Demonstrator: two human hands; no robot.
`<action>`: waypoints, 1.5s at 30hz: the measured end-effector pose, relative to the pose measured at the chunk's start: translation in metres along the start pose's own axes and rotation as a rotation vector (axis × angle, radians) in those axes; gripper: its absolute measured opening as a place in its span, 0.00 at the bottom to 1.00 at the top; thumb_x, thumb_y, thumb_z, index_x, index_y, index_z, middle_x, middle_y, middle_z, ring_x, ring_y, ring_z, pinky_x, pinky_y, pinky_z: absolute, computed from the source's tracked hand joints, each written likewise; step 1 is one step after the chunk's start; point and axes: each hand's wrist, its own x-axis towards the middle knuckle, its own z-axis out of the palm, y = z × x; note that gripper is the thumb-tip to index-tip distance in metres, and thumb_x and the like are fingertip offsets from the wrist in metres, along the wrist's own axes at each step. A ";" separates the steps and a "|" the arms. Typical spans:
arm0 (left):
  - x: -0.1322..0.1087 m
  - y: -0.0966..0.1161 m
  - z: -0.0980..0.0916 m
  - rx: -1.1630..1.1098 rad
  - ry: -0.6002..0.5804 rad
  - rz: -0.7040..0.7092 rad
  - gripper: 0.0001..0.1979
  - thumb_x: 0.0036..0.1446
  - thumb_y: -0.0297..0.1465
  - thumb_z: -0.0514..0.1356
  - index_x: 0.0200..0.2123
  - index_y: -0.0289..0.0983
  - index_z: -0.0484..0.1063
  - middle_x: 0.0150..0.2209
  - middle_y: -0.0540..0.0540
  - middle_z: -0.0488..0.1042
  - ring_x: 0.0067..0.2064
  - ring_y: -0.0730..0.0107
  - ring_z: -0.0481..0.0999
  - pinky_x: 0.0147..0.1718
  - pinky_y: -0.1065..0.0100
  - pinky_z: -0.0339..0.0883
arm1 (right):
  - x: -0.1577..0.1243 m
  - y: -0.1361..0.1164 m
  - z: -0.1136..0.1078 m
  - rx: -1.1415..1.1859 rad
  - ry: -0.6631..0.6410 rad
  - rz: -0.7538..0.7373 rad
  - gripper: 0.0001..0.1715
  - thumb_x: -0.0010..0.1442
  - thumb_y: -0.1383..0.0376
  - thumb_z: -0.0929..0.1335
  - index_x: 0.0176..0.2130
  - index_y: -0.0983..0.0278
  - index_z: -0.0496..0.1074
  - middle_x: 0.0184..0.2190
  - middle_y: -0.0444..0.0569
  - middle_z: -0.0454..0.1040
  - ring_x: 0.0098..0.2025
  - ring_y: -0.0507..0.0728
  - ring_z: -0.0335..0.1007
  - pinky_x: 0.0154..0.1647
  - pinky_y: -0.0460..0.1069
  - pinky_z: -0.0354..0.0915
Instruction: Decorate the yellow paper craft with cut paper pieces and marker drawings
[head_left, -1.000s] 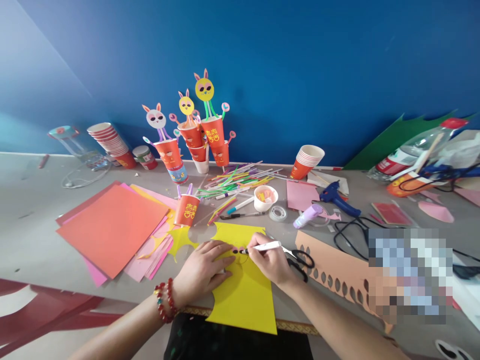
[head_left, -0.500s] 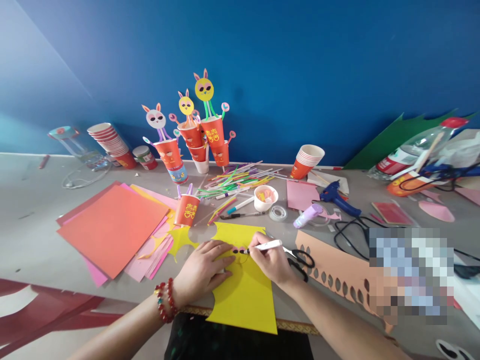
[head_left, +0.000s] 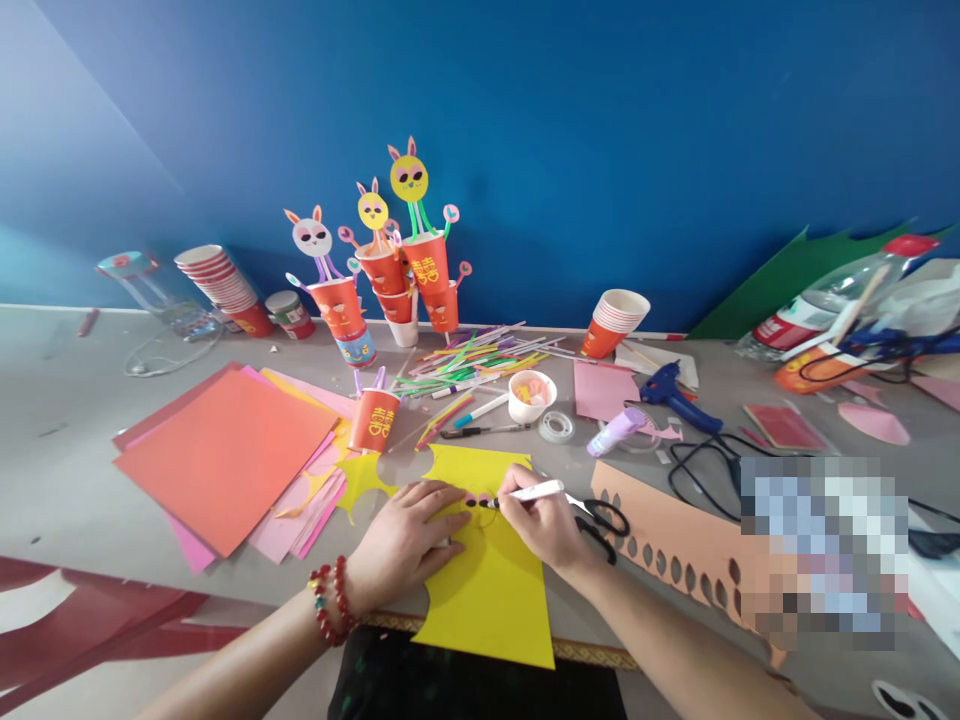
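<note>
A sheet of yellow paper (head_left: 491,610) lies at the table's front edge, its left side cut in curves. My left hand (head_left: 409,535) rests flat on it with fingers stretched out. In my right hand (head_left: 547,530) is a white marker (head_left: 536,491), pinched near its tip, which meets the paper. Beside the tip are dark eye shapes on pink patches (head_left: 471,496), next to a thin drawn curve. Black-handled scissors (head_left: 604,520) lie just right of the sheet, partly hidden by my right hand.
Rabbit figures on red cups (head_left: 337,310) stand by the blue wall. Nearer are loose pipe cleaners or straws (head_left: 469,360), a white cup of scraps (head_left: 531,396), tape (head_left: 556,427) and a purple glue stick (head_left: 615,432). A blue glue gun (head_left: 679,398) and coloured paper (head_left: 225,450) flank them.
Almost nothing differs. Both hands keep their places on the yellow sheet, and the marker tip stays by the eye shapes.
</note>
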 end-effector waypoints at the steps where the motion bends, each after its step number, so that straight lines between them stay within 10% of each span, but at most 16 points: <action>1: 0.000 0.000 0.000 0.001 -0.001 -0.001 0.16 0.67 0.37 0.55 0.54 0.40 0.73 0.58 0.41 0.72 0.57 0.52 0.70 0.54 0.51 0.67 | 0.000 0.000 0.000 0.000 0.003 0.000 0.11 0.62 0.66 0.62 0.26 0.60 0.61 0.19 0.39 0.61 0.22 0.52 0.59 0.24 0.47 0.54; 45: 0.000 0.000 0.001 0.010 -0.028 -0.015 0.15 0.67 0.37 0.55 0.54 0.41 0.72 0.60 0.43 0.71 0.58 0.52 0.69 0.54 0.51 0.66 | 0.000 -0.004 -0.001 0.036 0.044 0.012 0.12 0.61 0.66 0.62 0.25 0.60 0.60 0.19 0.39 0.60 0.21 0.52 0.57 0.23 0.47 0.53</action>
